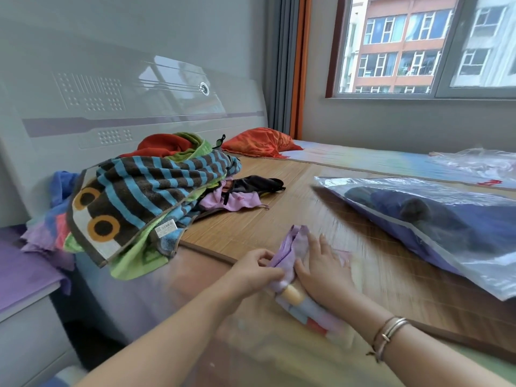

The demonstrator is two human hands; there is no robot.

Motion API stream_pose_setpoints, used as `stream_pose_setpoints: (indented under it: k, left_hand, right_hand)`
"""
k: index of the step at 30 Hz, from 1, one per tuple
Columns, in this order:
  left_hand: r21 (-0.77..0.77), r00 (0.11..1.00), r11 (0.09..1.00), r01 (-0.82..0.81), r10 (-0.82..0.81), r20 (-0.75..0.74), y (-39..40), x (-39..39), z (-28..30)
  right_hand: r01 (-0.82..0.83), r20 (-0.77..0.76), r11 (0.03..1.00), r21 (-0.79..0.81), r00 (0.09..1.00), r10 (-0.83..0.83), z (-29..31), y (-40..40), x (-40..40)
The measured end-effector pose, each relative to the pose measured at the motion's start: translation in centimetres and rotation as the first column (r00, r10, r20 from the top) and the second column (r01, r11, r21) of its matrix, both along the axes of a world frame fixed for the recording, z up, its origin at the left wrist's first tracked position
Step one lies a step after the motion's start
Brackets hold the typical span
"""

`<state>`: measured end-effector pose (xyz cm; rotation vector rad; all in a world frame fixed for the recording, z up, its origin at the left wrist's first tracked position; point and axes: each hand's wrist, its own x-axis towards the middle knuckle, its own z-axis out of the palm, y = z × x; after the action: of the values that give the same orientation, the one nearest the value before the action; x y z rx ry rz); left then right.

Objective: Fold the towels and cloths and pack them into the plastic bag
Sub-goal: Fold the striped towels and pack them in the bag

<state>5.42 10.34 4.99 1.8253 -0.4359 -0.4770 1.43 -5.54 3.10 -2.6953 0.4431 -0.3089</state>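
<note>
1. Terry pile [145,191], far left of the bed: striped brown-and-blue towel on top, with green, red, purple and pink cloths under and behind it. All unfolded; I judge most of the job is left.
2. Loose lilac cloth [237,202] and a dark item just beside the pile on the bamboo mat [293,219]: also unfolded.
3. My left hand [251,270]: grip pinched on the edge of the pastel cloth [296,263], thumb and fingertips pressed together over a lifted fold.
4. Pastel cloth, near edge of the bed, between my hands: partly folded, blurred, so I cannot count its layers.
5. My right hand [324,268]: fingers spread and straight, flat on the cloth, pressing it to the mat.
6. Plastic bag [446,247], right of my hands, lying flat: dark blue items already inside, so packing has begun.
</note>
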Motion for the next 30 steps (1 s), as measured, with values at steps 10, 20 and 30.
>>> stream_pose_setpoints:
  k: [10,20,30]
  left_hand:
    - [-0.013,0.920,0.963,0.271,-0.255,0.299,-4.6,-5.3,8.1]
    - [-0.347,0.896,0.828,0.440,-0.432,0.105,-17.0,-11.6,11.8]
    - [0.135,0.534,0.899,0.417,-0.362,0.764,-28.1,-16.3,7.2]
  right_hand:
    - [-0.208,0.152,0.833,-0.512,0.933,0.326,9.9,-6.6,-9.6]
    - [0.082,0.248,0.935,-0.345,0.969,0.006,13.5,-14.2,-23.5]
    - [0.318,0.209,0.816,-0.483,0.947,-0.245,12.5,-20.9,-33.3]
